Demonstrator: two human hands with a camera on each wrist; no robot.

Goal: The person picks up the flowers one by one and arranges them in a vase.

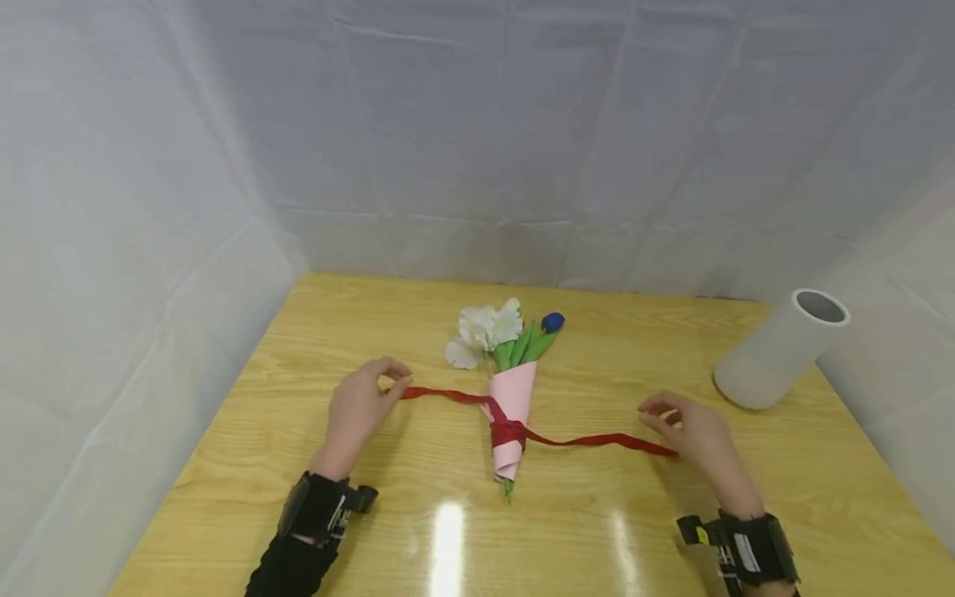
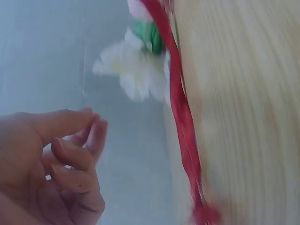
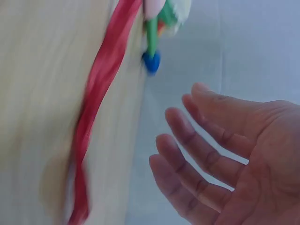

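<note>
A white tube (image 1: 779, 351) lying tilted at the right of the frame, on a yellow wooden tabletop (image 1: 373, 514), white sheet walls (image 1: 477, 124) behind

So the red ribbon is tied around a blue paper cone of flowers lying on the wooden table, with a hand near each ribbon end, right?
Not quite: the paper cone is pink, not blue, as the head view shows. The rest holds: the red ribbon is tied around it on the wooden table, with the left hand and right hand near its ends.
</note>
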